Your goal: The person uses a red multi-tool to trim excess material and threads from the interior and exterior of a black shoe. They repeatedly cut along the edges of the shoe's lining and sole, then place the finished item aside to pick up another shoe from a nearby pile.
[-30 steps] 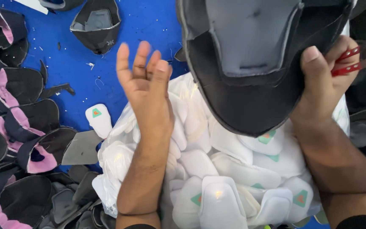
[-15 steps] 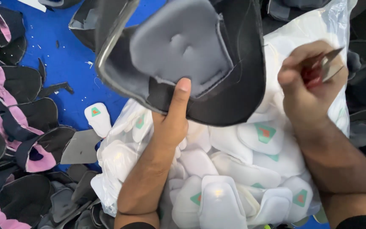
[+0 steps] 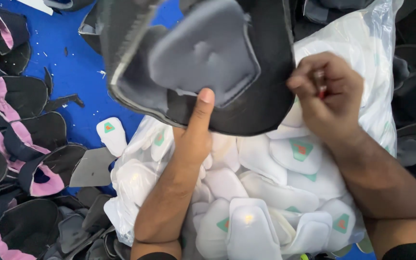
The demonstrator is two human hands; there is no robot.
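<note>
Compared to half a second ago, your right hand (image 3: 331,98) has slid in from the right and now sits against the right edge of the black shoe upper piece (image 3: 203,62), fingers curled tight around something small with a bit of red showing. Can't tell exactly what it is now; the long tip that stuck out before is hidden. Your left hand (image 3: 193,139) hasn't really moved, thumb pressed up on the grey padded panel, the other fingers hidden behind the piece.

The piece itself is black with a raised grey foam patch in the middle and a pale stitched rim, held up over the clear bag of white pads (image 3: 266,192), near the far edge of the blue worktop (image 3: 73,67).

Room's tight: black-and-pink uppers (image 3: 20,139) stacked along the left edge, dark pieces on the right. Only open blue is far left.
</note>
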